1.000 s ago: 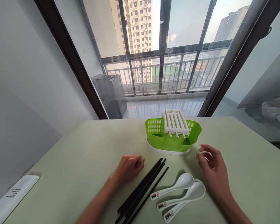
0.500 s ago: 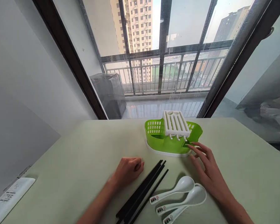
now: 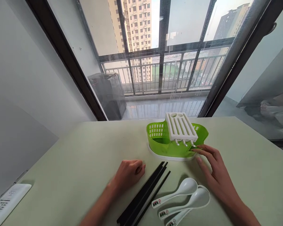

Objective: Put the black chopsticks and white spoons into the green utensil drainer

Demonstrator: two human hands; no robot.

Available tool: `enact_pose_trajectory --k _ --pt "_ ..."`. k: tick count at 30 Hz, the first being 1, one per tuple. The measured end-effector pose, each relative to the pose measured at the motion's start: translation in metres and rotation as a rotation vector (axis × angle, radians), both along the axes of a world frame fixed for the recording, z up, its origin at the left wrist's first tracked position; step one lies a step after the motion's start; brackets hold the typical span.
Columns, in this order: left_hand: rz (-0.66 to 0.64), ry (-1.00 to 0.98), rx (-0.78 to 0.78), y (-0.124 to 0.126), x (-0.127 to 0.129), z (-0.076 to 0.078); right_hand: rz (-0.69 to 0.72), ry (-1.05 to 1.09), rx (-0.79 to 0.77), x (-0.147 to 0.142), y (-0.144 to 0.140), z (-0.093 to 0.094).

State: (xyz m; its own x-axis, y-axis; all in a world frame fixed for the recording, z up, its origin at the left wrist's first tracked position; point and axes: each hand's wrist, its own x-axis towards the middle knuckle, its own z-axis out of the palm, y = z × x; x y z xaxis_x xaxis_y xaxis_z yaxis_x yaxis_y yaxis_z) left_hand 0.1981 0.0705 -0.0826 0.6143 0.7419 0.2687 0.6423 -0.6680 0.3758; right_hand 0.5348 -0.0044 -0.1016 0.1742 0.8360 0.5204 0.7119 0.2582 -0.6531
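Note:
My left hand (image 3: 129, 174) rests on the table as a closed fist, with nothing visible in it. My right hand (image 3: 218, 171) is stretched toward the right end of a green plastic basket (image 3: 160, 149). Its fingertips touch the basket's front wall at a small cutout, while the thumb hangs apart below. On top of the basket sits a white slotted rack (image 3: 181, 127) with three small hooks at its front. Several black chopsticks (image 3: 145, 191) lie to the right of my left fist. Between them and my right forearm are three white spoons (image 3: 188, 186), partly overlapping.
The pale green table (image 3: 80, 163) carries all of this. At its left edge lies a white power-strip-like object (image 3: 10, 201). Beyond the far edge, a glass door with dark frames (image 3: 217, 94) shows a balcony and a dark wrapped appliance (image 3: 108, 94).
The basket's right end has swung slightly right and toward me, its rack shifting along. My right hand has moved a little right with it. My left fist stays still; the view tilts slightly.

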Motion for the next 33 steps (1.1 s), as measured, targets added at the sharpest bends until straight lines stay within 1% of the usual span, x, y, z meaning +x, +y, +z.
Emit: enact_pose_trajectory --k 10,17,20,22,23,24,25,27,29,30,31,33 --pt "-0.021 0.009 0.031 -0.003 -0.001 0.002 -0.026 -0.016 0.027 0.0 -0.003 0.0" --pt "-0.026 -0.001 0.007 -0.004 -0.003 0.002 -0.045 -0.021 0.056 -0.001 -0.005 0.002" --pt "-0.009 -0.02 -0.04 -0.005 -0.003 0.002 -0.104 -0.03 0.128 -0.002 -0.009 0.007" --pt "0.008 -0.037 -0.078 -0.007 -0.003 0.002 -0.161 -0.053 0.187 -0.003 -0.014 0.015" --pt "0.02 -0.048 -0.097 -0.007 -0.003 0.002 -0.167 -0.064 0.205 -0.005 -0.017 0.02" --pt "0.033 -0.058 -0.119 -0.008 -0.004 0.002 -0.148 -0.078 0.21 -0.007 -0.02 0.027" --pt "0.047 -0.07 -0.142 -0.009 -0.004 0.003 -0.097 -0.103 0.205 -0.01 -0.024 0.035" --pt "0.068 -0.106 -0.193 -0.009 -0.004 0.003 0.09 -0.196 0.165 -0.019 -0.03 0.051" --pt "0.09 -0.169 -0.255 -0.008 -0.004 0.004 0.323 -0.351 0.112 -0.033 -0.033 0.066" --pt "0.103 -0.209 -0.29 -0.007 -0.004 0.005 0.404 -0.426 0.079 -0.041 -0.033 0.072" --pt "0.118 -0.251 -0.328 -0.006 -0.004 0.006 0.463 -0.51 0.038 -0.049 -0.032 0.076" --pt "0.149 -0.326 -0.401 -0.005 -0.004 0.008 0.488 -0.67 -0.039 -0.064 -0.026 0.079"
